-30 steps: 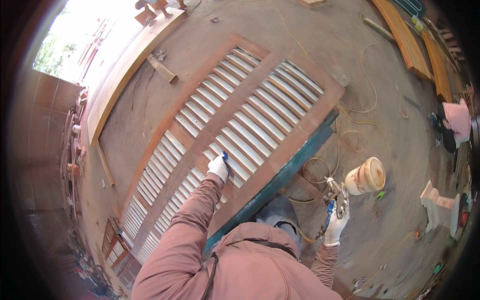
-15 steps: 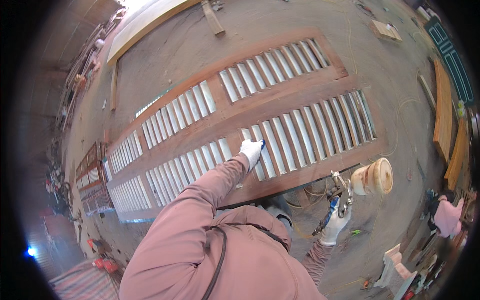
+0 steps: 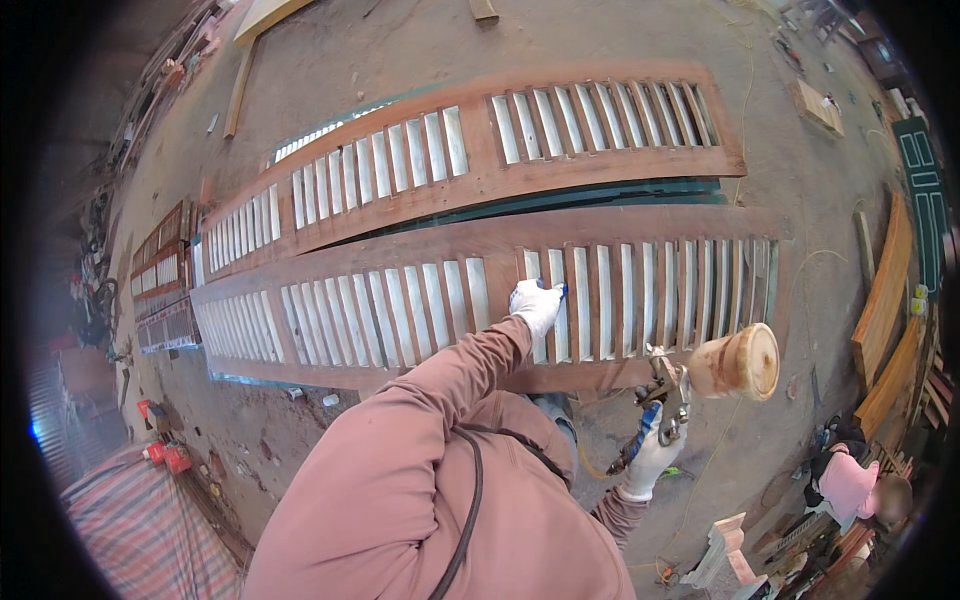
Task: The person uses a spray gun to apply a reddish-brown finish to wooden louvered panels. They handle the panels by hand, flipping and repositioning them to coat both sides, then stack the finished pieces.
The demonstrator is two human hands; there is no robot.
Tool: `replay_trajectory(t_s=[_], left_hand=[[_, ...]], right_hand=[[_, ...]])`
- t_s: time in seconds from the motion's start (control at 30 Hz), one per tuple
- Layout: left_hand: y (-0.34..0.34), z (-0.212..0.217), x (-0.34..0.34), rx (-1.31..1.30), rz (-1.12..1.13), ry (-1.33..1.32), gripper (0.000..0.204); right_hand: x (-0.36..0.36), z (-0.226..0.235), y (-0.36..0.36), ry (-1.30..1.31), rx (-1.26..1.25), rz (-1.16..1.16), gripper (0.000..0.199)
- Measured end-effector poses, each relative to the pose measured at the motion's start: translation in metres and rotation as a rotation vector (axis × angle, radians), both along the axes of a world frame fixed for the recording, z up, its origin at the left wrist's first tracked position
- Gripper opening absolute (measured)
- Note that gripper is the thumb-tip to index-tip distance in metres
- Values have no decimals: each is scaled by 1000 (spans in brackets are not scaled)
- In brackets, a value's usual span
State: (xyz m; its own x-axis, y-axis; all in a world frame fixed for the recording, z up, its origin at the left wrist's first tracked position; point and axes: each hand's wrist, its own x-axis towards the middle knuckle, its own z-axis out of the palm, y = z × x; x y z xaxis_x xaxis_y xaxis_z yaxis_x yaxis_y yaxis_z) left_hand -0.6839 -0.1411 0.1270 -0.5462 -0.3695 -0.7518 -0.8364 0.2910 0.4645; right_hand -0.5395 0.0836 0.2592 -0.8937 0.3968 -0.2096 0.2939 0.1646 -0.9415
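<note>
Two long brown wooden louvered shutters with white between their slats lie side by side in front of me. My left hand [image 3: 538, 305], in a white glove with blue fingertips, is closed on the near shutter [image 3: 505, 375] by a slat right of its middle crosspiece. A wedge-shaped gap, dark green inside, parts it from the far shutter [image 3: 480, 185]. At the near shutter's front edge, my gloved right hand [image 3: 650, 450] grips a metal spray gun [image 3: 668, 392]. The gun's stained round paint cup [image 3: 735, 362] points right. Some fingers are hidden behind its handle.
Smaller louvered panels [image 3: 160, 270] lie to the left. Long boards [image 3: 885, 280] and a dark green panel [image 3: 922, 200] are on the right. A person in pink [image 3: 848, 485] is low at the right. A thin hose [image 3: 735, 440] trails over the dusty floor.
A gap has opened between the two shutters as the near one moved toward me, my left hand still on it. The spray gun stays in my right hand. My view has shifted.
</note>
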Motion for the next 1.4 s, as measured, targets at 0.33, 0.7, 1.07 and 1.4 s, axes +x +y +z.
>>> replay_trajectory(t_s=[0.33,0.7,1.07,1.4], left_hand=[[5,-11,-6,-91,-22,87,46],[-216,49,85,-446,190,744,41],[-558,-14,314,-1015,591,-193,47],[-622,-52,313,-823,524,2,45]], right_hand=[[-18,-4,23,34,46,-37,38],[-63,28,-58,34,-86,315,37],[-66,52,-184,-52,-74,524,43],[-50,51,-269,-39,-76,668,35]])
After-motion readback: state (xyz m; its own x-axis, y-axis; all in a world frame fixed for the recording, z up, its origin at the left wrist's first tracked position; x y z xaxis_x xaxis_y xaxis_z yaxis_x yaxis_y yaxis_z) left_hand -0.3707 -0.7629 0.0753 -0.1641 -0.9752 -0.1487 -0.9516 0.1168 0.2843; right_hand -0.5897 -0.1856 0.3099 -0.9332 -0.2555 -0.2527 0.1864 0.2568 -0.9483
